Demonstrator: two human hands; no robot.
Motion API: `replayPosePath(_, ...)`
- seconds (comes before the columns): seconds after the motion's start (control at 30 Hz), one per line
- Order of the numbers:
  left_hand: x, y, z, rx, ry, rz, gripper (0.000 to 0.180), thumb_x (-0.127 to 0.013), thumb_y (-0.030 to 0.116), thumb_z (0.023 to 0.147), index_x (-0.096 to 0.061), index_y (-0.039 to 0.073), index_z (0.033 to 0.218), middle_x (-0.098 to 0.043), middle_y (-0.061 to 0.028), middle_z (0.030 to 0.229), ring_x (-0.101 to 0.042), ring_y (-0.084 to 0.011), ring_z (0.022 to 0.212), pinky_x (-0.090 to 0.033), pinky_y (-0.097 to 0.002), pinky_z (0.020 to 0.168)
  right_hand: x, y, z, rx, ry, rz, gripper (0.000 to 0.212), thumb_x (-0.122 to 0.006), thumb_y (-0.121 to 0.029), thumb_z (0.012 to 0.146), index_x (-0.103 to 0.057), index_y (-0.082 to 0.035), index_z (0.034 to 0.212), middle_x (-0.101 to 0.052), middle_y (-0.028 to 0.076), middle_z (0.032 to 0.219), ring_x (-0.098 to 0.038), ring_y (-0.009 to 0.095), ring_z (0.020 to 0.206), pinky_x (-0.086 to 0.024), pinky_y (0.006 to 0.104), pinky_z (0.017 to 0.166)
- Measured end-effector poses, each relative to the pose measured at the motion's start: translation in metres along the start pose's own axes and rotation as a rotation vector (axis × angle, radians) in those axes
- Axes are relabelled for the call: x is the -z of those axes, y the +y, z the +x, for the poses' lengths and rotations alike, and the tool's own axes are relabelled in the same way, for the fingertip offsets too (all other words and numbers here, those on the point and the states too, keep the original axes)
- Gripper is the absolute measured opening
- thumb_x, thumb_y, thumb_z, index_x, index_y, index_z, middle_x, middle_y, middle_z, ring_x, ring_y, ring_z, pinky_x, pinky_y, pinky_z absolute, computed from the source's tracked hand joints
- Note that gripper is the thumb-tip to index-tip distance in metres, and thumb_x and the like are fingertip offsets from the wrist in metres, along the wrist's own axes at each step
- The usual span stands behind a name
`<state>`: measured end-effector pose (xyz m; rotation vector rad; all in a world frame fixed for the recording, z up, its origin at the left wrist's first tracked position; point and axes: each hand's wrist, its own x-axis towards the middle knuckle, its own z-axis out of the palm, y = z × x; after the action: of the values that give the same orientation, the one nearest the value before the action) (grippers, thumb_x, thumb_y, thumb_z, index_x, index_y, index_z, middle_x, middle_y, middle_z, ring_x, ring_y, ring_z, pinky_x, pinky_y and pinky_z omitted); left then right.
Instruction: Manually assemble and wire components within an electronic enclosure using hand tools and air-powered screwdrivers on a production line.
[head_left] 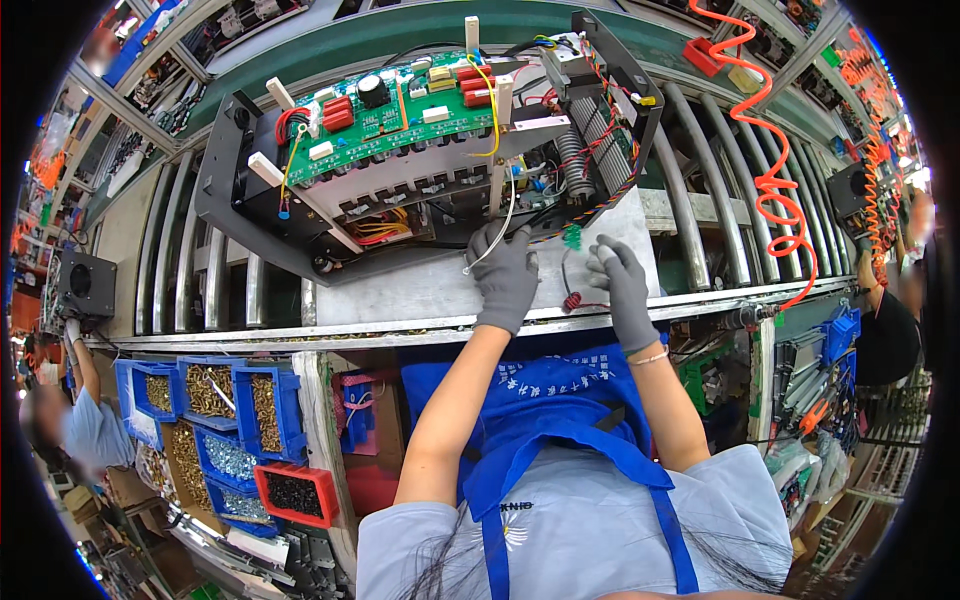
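Note:
An opened black equipment chassis (390, 262) lies on a pale metal plate (400, 300), its green circuit board (400, 115) facing up. At its near edge is my left hand (505, 282) in a grey glove, fingers bent together and their tips partly hidden. A loose white wire (508, 215) with a ring end hangs down across that glove. To the right, my gloved right hand (624, 290) has its fingers drawn together; what they pinch, if anything, cannot be made out. Just left of its fingertips are a small green connector (572, 238) and a dark lead with a red-and-black coil (572, 301).
Metal conveyor rollers (690, 190) run on both sides of the chassis. A coiled orange air hose (775, 190) hangs at the right. Blue bins (270, 410) of screws and a red bin (297, 494) of dark fasteners stand below left. Other people work at both far sides.

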<state>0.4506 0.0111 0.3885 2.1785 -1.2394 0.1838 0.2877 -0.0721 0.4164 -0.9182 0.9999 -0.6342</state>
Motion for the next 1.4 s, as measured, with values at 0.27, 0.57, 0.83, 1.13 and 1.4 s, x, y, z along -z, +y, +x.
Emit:
replayPosePath(0.27,0.006,-0.017,0.005,-0.187,0.17,-0.112,0.014,-0.067,0.022,0.075,-0.067,0.017,0.089,-0.06,-0.0044,0.102,-0.048,-0.0261,0.11,-0.031,-0.0485,0.103,-0.067,-0.034,-0.016,0.993,-0.197,-1.1,0.035,-0.058,-0.005,0.082,-0.059,-0.011,0.117,-0.06,0.011,0.11,-0.063,0.028,0.087,-0.052,0.0357,0.074)
replayPosePath(0.57,0.074,-0.04,-0.036,0.033,-0.067,-0.494,0.021,-0.07,0.021,0.08,-0.07,0.01,0.098,-0.068,-0.007,0.084,-0.063,-0.0241,0.084,-0.044,-0.039,0.091,-0.033,-0.054,-0.022,0.885,-0.306,-1.309,0.025,-0.06,-0.013,0.083,-0.065,-0.013,0.107,-0.062,0.009,0.088,-0.062,0.03,0.077,-0.049,0.0392,0.064)
replayPosePath(0.83,0.077,-0.006,-0.038,0.219,-0.136,-0.815,0.024,-0.074,0.018,0.074,-0.069,0.007,0.094,-0.067,-0.0108,0.09,-0.062,-0.0283,0.089,-0.047,-0.0378,0.084,-0.064,-0.039,-0.05,0.895,-0.385,-1.375,0.016,-0.06,-0.015,0.083,-0.063,-0.013,0.099,-0.06,0.008,0.087,-0.063,0.03,0.074,-0.048,0.0404,0.06)
replayPosePath(1.13,0.07,-0.008,-0.037,-0.182,0.026,-0.557,0.022,-0.074,0.021,0.072,-0.068,0.009,0.089,-0.064,-0.0073,0.084,-0.058,-0.0296,0.092,-0.042,-0.0415,0.093,-0.059,-0.055,-0.039,0.995,-0.535,-1.526,0.02,-0.064,-0.016,0.078,-0.064,-0.013,0.098,-0.059,0.006,0.084,-0.059,0.03,0.085,-0.048,0.042,0.068)
replayPosePath(1.4,0.06,-0.009,-0.011,0.369,-0.252,-1.381,0.041,-0.065,0.038,0.09,-0.066,-0.002,0.095,-0.065,-0.004,0.074,-0.059,-0.009,0.07,-0.048,-0.026,0.076,-0.063,-0.063,-0.025,0.918,-0.507,-1.353,0.022,-0.063,-0.014,0.079,-0.062,-0.011,0.101,-0.062,0.009,0.09,-0.062,0.032,0.085,-0.05,0.0426,0.07)
